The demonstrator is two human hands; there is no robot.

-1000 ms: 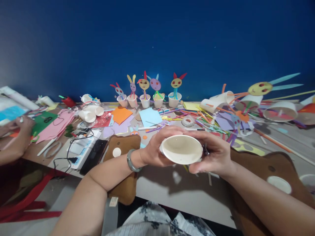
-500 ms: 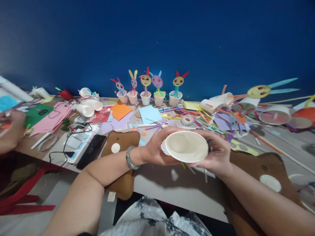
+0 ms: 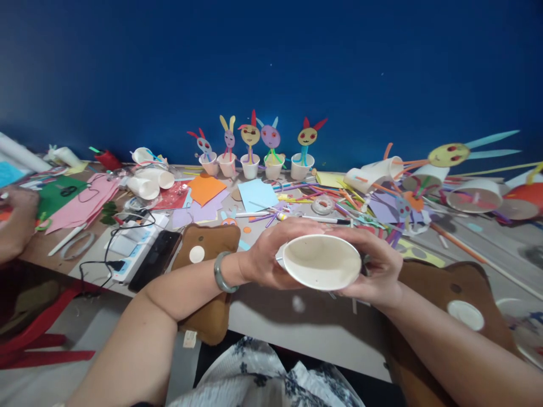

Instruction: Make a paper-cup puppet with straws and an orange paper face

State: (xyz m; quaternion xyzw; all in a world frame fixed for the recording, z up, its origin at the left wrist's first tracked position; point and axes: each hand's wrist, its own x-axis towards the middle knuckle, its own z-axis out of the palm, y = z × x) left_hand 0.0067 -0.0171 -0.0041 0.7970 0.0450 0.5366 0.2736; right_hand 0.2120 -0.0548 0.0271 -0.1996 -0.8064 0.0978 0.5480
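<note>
A white paper cup [image 3: 322, 263] is held between both hands above the table, its wide mouth tipped toward me and its inside bare. My left hand [image 3: 269, 254] wraps round the cup's left side, fingers behind it; a bangle circles that wrist. My right hand [image 3: 377, 263] grips the opposite side, with the thumb low near the rim. Something dark shows between the right fingers and the cup, too small to make out. The cup's base and outer far wall are hidden. Below the left forearm lies a brown bear-shaped pad [image 3: 207, 249].
Several paper cups with rabbit-faced figures [image 3: 271, 135] stand along the blue wall. Coloured sticks, a tape roll [image 3: 323, 205] and paper sheets [image 3: 258, 195] litter the table. A power strip [image 3: 142, 249] and phone [image 3: 155, 261] lie left. Another person's hand [image 3: 19, 217] is far left.
The cup has tilted so its mouth opens more toward me, and it sits slightly lower. Both hands keep their hold. The other person's hand has shifted slightly left.
</note>
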